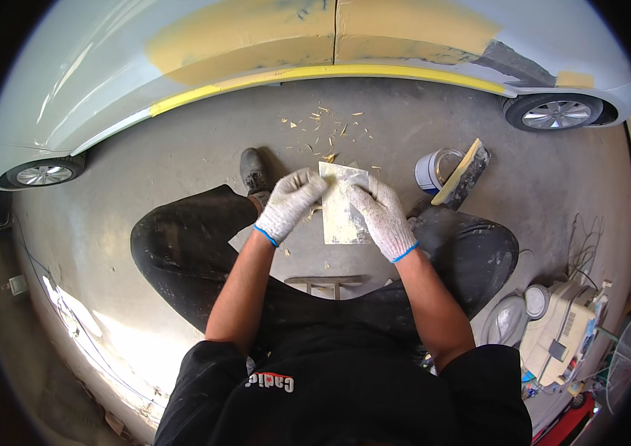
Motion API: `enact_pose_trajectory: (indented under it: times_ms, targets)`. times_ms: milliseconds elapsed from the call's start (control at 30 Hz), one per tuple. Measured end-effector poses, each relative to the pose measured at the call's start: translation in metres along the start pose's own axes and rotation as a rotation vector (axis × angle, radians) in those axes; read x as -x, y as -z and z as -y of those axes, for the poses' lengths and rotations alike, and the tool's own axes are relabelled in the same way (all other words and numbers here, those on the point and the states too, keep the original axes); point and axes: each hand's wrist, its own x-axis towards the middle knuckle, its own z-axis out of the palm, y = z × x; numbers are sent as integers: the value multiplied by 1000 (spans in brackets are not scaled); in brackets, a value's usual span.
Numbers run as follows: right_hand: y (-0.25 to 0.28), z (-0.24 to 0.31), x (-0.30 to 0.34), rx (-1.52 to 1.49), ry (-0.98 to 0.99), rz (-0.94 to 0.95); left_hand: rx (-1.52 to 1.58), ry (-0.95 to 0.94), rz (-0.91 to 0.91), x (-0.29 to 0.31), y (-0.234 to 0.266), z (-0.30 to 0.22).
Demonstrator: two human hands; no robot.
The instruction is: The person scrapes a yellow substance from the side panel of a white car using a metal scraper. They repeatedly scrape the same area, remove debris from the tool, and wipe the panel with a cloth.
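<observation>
Both my hands wear white knit gloves with blue cuffs and meet between my bent knees. A stiff-looking pale rectangular sheet (341, 223), smeared with yellowish filler, is upright between them. My right hand (384, 212) grips its right side, with the thumb across its face. My left hand (291, 204) is closed, its fingertips at the sheet's upper left edge; whether they pinch the sheet or something small cannot be told. Beyond the sheet, curled yellow shavings (330, 132) lie scattered on the concrete floor.
Ahead stands a pale car (107, 82) with tan filler patches and a yellow sill strip. To the right, an open tin (428, 172) stands by a long yellow-edged block (471, 171). Farther right are a beige case (559, 327) and cables. A low stool (326, 282) shows beneath me.
</observation>
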Motion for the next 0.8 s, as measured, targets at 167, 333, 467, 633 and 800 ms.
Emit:
enact_pose_trajectory:
  times_ms: [167, 333, 467, 633, 800]
  targets:
    - [1, 15, -3, 210, -54, 113, 308, -63, -271, -27, 14, 21]
    - [0, 45, -14, 514, 125, -168, 425, -42, -209, -72, -13, -19]
    - [8, 91, -48, 647, 310, -284, 539, -160, 10, -99, -48, -55]
    - [5, 142, -103, 817, 423, -320, 835, -207, 79, -150, -62, -91]
    - [-11, 171, -166, 1053, 371, -367, 902, -249, 73, -205, -38, -110]
